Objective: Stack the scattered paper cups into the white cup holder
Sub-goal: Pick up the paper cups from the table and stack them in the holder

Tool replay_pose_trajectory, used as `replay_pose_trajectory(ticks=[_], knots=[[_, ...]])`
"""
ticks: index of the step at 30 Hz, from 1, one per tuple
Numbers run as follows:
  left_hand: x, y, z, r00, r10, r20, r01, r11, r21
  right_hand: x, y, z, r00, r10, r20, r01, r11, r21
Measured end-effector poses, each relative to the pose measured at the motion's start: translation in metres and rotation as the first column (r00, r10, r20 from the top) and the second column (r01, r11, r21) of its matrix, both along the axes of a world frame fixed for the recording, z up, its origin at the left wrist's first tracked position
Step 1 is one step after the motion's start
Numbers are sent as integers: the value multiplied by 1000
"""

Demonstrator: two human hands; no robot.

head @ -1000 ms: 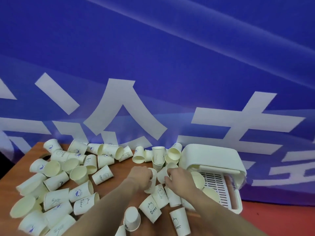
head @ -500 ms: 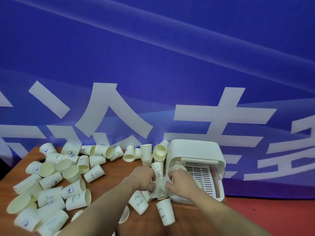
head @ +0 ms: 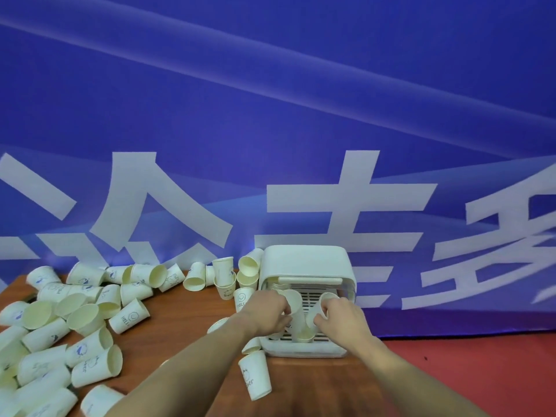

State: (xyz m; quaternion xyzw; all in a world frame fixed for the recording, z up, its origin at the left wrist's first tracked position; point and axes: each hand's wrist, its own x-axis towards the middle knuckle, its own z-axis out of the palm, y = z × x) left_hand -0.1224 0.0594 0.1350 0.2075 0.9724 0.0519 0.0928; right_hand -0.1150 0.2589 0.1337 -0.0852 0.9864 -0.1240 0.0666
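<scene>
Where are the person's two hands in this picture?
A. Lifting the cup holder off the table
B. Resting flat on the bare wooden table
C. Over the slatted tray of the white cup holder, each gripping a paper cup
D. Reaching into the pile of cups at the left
C: the left hand and right hand each grip a paper cup above the slatted tray of the white cup holder.

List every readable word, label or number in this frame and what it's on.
"HELLO" reads along the side of a paper cup lying on the table.
"HELL", partly hidden, on the upright cup beside the left hand.
Large white characters on the blue banner: cropped, not readable.
Print on the other cups: too blurred.
</scene>
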Motion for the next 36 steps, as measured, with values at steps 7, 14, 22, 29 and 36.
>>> replay_pose_trajectory(ticks=[7, 14, 22, 29, 36], knots=[[-15, 38, -16, 996, -93, 3, 93, 984, -150, -1, 36, -8, 997, -73, 19, 74, 997, -17], [-20, 59, -45, 997, -73, 27, 78, 967, -245, -6, 55, -27, 991, -85, 105, 86, 996, -4], [-19, 65, -84, 993, -5, 120, 37, 962, -272, -7, 53, -55, 990, -48, 133, 47, 999, 10], [-17, 56, -88, 994, -2, 111, 32, 963, -268, -9, 48, -50, 999, 24, 35, -25, 999, 23], [-26, 34, -61, 999, -16, 42, 25, 976, -214, -17, 20, -28, 961, 276, -36, -271, 958, 98]])
